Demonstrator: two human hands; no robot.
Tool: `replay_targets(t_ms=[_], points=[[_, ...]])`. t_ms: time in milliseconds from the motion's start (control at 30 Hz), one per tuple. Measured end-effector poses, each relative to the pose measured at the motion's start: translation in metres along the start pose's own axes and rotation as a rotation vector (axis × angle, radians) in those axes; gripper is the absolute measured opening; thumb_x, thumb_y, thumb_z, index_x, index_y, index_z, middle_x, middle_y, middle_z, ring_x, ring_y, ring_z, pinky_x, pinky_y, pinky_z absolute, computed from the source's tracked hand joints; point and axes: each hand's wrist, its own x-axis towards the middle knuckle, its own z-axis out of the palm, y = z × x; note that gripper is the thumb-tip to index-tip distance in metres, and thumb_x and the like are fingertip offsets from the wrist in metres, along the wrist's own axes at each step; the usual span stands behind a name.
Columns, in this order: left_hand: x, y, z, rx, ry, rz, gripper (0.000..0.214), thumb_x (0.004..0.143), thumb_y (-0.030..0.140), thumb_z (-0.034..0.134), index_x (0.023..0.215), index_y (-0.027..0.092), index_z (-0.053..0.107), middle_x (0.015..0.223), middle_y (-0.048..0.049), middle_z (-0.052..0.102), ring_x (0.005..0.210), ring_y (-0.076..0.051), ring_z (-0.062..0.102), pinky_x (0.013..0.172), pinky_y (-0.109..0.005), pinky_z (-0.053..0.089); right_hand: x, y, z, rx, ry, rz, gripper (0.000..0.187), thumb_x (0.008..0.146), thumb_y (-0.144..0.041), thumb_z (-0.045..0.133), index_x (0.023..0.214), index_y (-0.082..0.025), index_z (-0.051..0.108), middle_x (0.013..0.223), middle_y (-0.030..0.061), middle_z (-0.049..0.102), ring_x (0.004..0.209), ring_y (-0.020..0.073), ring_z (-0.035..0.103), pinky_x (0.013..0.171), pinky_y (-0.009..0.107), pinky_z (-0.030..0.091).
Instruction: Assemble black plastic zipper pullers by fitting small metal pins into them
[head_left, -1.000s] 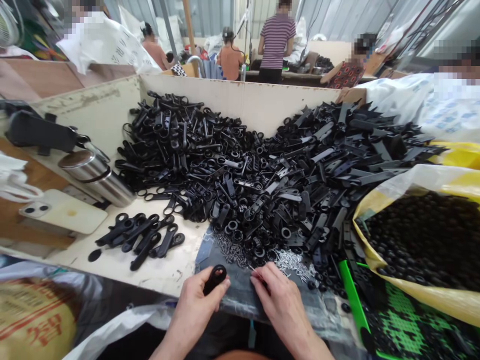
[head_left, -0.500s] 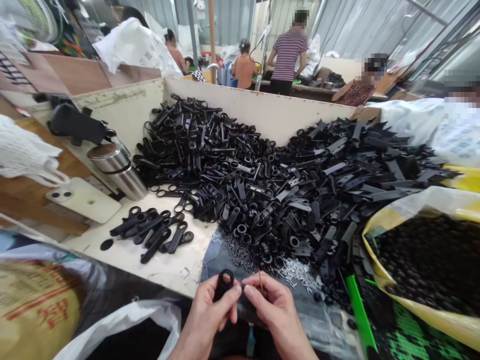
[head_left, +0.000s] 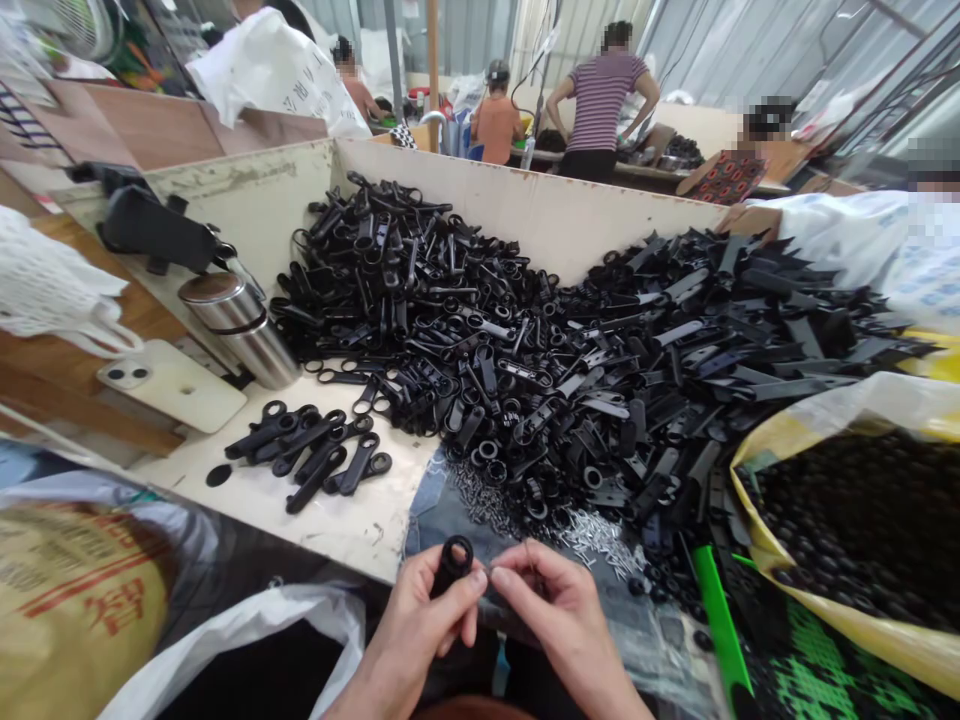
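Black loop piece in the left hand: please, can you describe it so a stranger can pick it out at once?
Find the cream-walled bin heaped with black plastic parts, then go to its near edge. There the left hand pinches a black plastic piece, ring end up: the only one lifted clear of the heap.

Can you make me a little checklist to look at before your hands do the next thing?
1. Left hand holding the black plastic piece: ok.
2. Right hand close to that piece: ok.
3. Something thin pinched in the right hand: cannot tell, too small to see.
4. Small metal pins on the denim cloth within reach: ok.
5. Hands clear of the big black pile: ok.
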Motion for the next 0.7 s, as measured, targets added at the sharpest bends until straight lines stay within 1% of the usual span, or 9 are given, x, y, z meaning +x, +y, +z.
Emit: replay_targets(t_ms=[67, 100, 167, 233, 300, 433, 500, 567, 700], points=[[-0.002, 0.001, 0.001, 0.062, -0.018, 0.002, 0.041, 0.08, 0.056, 0.076, 0.085, 0.015, 0.068, 0.044, 0.0058, 0.053, 0.04, -0.005, 0.026, 0.042, -0.02, 0.016, -0.001, 0.004, 0.001, 0.163, 0.019, 0.145, 0.037, 0.086, -0.056, 0.077, 0.082, -0.019, 0.08, 0.065, 0.0003, 0.062, 0.049, 0.0087, 0.04, 0.045, 0.021, 0.031], [-0.002, 0.001, 0.001, 0.094, -0.028, 0.011, 0.041, 0.081, 0.056, 0.075, 0.084, 0.016, 0.068, 0.044, 0.006, 0.052, 0.04, -0.005, 0.026, 0.042, -0.02, 0.016, -0.001, 0.006, 0.002, 0.219, 0.025, 0.184, 0.039, 0.085, -0.058, 0.077, 0.084, -0.019, 0.08, 0.065, -0.0005, 0.06, 0.047, 0.007, 0.035, 0.043, 0.02, 0.026], [0.0, -0.002, 0.0, 0.141, -0.049, 0.04, 0.042, 0.083, 0.058, 0.073, 0.082, 0.016, 0.066, 0.043, 0.007, 0.049, 0.04, -0.005, 0.025, 0.042, -0.021, 0.014, -0.003, 0.009, 0.004, 0.257, 0.024, 0.197, 0.039, 0.084, -0.058, 0.078, 0.085, -0.02, 0.082, 0.068, -0.0014, 0.056, 0.047, 0.0052, 0.029, 0.041, 0.02, 0.021], [0.003, -0.007, -0.001, 0.154, -0.065, 0.074, 0.044, 0.083, 0.06, 0.072, 0.081, 0.017, 0.064, 0.042, 0.0087, 0.045, 0.039, -0.005, 0.024, 0.041, -0.021, 0.014, -0.005, 0.012, 0.005, 0.236, 0.016, 0.164, 0.034, 0.085, -0.055, 0.078, 0.084, -0.021, 0.083, 0.073, -0.0005, 0.056, 0.049, 0.0056, 0.032, 0.042, 0.02, 0.023], [0.006, -0.012, -0.002, 0.155, -0.069, 0.099, 0.045, 0.082, 0.062, 0.072, 0.08, 0.018, 0.062, 0.041, 0.0103, 0.041, 0.038, -0.005, 0.023, 0.04, -0.02, 0.014, -0.007, 0.016, 0.006, 0.201, 0.014, 0.125, 0.031, 0.087, -0.052, 0.077, 0.085, -0.022, 0.084, 0.074, 0.0007, 0.057, 0.053, 0.008, 0.038, 0.044, 0.021, 0.028], [0.007, -0.019, -0.003, 0.136, -0.04, 0.103, 0.048, 0.079, 0.065, 0.074, 0.08, 0.018, 0.061, 0.043, 0.0116, 0.037, 0.039, -0.005, 0.025, 0.04, -0.019, 0.016, -0.008, 0.023, 0.006, 0.133, 0.017, 0.042, 0.028, 0.091, -0.049, 0.074, 0.087, -0.023, 0.084, 0.074, 0.0024, 0.061, 0.065, 0.0147, 0.051, 0.055, 0.024, 0.039], [0.005, -0.02, -0.003, 0.121, -0.017, 0.088, 0.049, 0.077, 0.065, 0.076, 0.081, 0.018, 0.061, 0.046, 0.0108, 0.039, 0.04, -0.005, 0.027, 0.04, -0.019, 0.018, -0.008, 0.023, 0.005, 0.106, 0.014, 0.013, 0.027, 0.092, -0.048, 0.073, 0.086, -0.023, 0.083, 0.075, 0.0024, 0.062, 0.068, 0.016, 0.054, 0.06, 0.026, 0.041], [0.004, -0.019, -0.003, 0.117, 0.0, 0.082, 0.047, 0.078, 0.063, 0.075, 0.082, 0.018, 0.062, 0.049, 0.0095, 0.042, 0.042, -0.006, 0.029, 0.041, -0.019, 0.02, -0.006, 0.021, 0.003, 0.075, 0.006, -0.003, 0.026, 0.092, -0.046, 0.072, 0.085, -0.023, 0.082, 0.077, 0.0024, 0.063, 0.069, 0.0162, 0.055, 0.062, 0.026, 0.041], [0.004, -0.017, -0.006, 0.196, -0.006, 0.153, 0.041, 0.084, 0.056, 0.07, 0.078, 0.017, 0.064, 0.05, 0.0086, 0.04, 0.044, -0.007, 0.03, 0.042, -0.02, 0.023, -0.005, 0.014, 0.0, 0.039, -0.012, -0.003, 0.025, 0.092, -0.045, 0.072, 0.083, -0.023, 0.081, 0.076, 0.0017, 0.062, 0.068, 0.0159, 0.054, 0.061, 0.026, 0.041]])
